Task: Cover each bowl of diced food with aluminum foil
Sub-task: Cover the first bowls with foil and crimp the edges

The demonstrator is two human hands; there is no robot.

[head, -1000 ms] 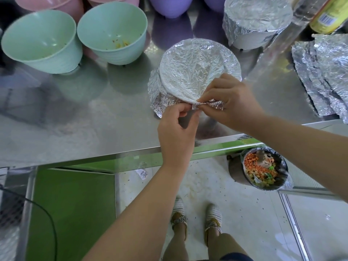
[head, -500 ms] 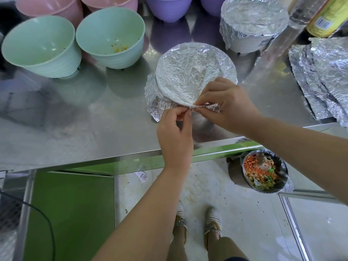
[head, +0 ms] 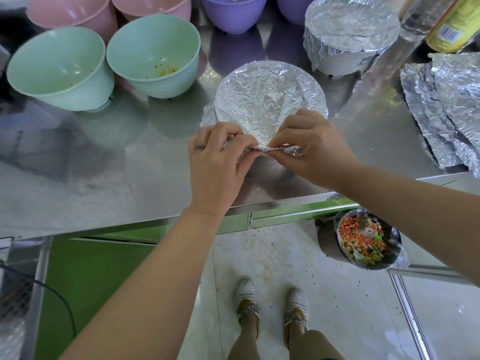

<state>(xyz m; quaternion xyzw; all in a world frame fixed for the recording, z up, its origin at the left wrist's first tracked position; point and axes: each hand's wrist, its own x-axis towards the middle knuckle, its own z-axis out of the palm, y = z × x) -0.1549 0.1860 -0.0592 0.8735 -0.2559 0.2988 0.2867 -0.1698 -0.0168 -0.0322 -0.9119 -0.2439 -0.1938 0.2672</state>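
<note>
Your left hand (head: 218, 165) and right hand (head: 314, 149) both pinch the gathered foil (head: 270, 100) at the near rim of the bowl it hides, which sits close to the counter's (head: 104, 178) front edge. The sheet spans the whole mouth, so I judge only this last fold needs crimping under. Toward the back right corner, a second foil-covered bowl (head: 350, 35) looks finished. Spare foil sheets (head: 446, 107) lie at the right edge. Two mint-green bowls (head: 59, 68) at the left stand uncovered, holding only scraps. The pink bowls (head: 72, 14) and purple bowls (head: 233, 11) along the back edge are cropped, so I cannot see what is in them.
</note>
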